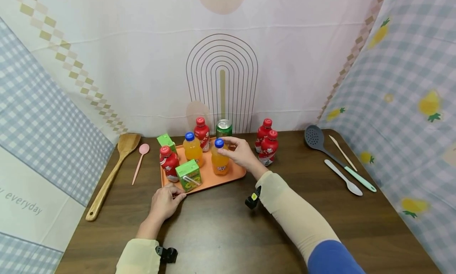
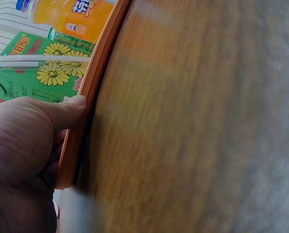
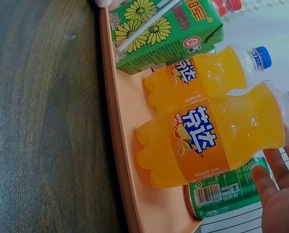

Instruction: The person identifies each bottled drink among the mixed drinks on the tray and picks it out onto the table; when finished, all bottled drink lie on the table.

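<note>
My left hand (image 1: pixel 164 201) grips the front left edge of an orange tray (image 1: pixel 213 182), thumb on the rim. Just behind it stands a green drink carton (image 2: pixel 42 73) with yellow flowers and a straw. My right hand (image 1: pixel 246 153) holds an orange soda bottle (image 1: pixel 220 163) around its neck, just below the blue cap. This bottle stands upright on the tray's right part. Beside it is a second orange soda bottle (image 1: pixel 193 151). A green can (image 1: pixel 224 128) shows behind the held bottle, partly hidden by it and the hand.
Also on the tray are two red bottles, one front left (image 1: pixel 169 165) and one behind (image 1: pixel 202 135), and another green carton (image 1: pixel 166 141). Two more red bottles (image 1: pixel 268 149) stand right of it. A wooden spatula (image 1: pixel 115 167) and pink spoon (image 1: pixel 140 159) lie left; a skimmer (image 1: pixel 315 137) and white spoon (image 1: pixel 343 177) right.
</note>
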### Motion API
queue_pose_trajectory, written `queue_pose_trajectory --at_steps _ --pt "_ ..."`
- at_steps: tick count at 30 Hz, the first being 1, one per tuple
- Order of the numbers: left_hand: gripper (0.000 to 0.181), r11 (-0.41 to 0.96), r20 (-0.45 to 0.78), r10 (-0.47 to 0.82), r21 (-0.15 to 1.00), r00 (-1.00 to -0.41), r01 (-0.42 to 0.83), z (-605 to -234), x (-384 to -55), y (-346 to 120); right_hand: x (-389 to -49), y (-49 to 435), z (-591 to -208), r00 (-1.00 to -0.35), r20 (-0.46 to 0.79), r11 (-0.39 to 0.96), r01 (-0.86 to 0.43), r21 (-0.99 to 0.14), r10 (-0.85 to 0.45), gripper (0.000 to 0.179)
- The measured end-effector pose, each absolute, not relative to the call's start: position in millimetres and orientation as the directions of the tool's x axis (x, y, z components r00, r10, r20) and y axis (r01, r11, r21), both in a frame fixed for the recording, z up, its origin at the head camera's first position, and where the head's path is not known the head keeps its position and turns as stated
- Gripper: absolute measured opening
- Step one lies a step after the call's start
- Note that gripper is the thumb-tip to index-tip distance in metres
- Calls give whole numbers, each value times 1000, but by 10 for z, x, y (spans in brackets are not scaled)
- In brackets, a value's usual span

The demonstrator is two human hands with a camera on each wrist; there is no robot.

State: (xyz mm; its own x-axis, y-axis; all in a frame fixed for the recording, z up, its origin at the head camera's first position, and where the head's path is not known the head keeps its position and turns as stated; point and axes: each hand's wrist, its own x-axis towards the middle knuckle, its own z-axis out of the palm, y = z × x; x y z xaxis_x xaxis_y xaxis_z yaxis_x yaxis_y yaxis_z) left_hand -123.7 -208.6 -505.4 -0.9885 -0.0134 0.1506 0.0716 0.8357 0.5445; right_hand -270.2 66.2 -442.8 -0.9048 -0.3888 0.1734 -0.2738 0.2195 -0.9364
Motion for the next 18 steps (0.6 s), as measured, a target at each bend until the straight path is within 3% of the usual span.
queue_pose_trajectory --at_steps 18 --pt "7 835 144 -8 546 -990 72 -5062 -1234 -2091 -2637 614 -4376 -920 166 274 -272 -923 -356 42"
